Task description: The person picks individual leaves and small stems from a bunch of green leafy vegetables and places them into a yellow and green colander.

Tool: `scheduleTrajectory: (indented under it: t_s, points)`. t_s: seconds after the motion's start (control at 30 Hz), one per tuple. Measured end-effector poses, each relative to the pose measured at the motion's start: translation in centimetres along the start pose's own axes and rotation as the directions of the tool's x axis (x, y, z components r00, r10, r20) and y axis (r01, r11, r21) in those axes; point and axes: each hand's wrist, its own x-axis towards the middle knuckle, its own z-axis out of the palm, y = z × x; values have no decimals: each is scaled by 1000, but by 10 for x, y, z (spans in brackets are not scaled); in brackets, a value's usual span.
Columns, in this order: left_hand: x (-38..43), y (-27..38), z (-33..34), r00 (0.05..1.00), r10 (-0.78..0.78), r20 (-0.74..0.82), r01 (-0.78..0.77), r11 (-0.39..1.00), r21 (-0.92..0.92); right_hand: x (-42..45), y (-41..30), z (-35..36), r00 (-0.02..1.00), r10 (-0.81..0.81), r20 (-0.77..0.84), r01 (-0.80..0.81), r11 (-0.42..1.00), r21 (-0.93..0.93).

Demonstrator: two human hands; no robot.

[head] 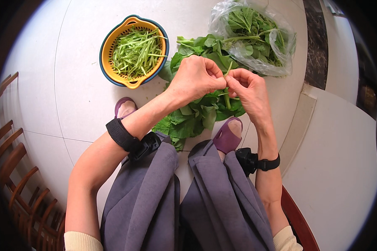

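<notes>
Over a heap of green leaves (188,120), my left hand (193,77) and my right hand (251,91) meet, fingertips almost touching. Between them, both pinch a thin green stem (229,67), whose upper end sticks up past the fingers. The part inside the fingertips is hidden. A thicker stalk (227,99) hangs or lies just below my hands; I cannot tell which. To the left, a yellow colander (105,56) nested in a dark blue basin holds many short stem pieces (136,53).
At the upper right, an open clear plastic bag (284,70) holds more leafy stalks (254,34). My feet in purple slippers (227,138) flank the leaves on the tiled floor (78,103). Wooden slatted furniture (14,157) stands at left, a white surface (336,150) at right.
</notes>
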Motion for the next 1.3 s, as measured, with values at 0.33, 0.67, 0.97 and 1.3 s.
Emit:
scheduleTrajectory:
  t_s: [0.33, 0.67, 0.97, 1.3]
  points:
    - [2, -10, -2, 987, -139, 74, 151, 972, -182, 1, -6, 1, 992, 129, 12, -129, 989, 78]
    - [2, -6, -1, 972, -202, 118, 229, 927, -297, 1, 1, 1, 992, 112, 65, -113, 994, 14]
    - [4, -6, -2, 951, -241, 195, 298, 883, -363, -1, 6, -6, 982, 129, 138, -141, 987, 75]
    - [4, -6, -17, 974, -179, 140, 214, 929, -303, -2, 14, -14, 970, 191, 153, -190, 982, -21]
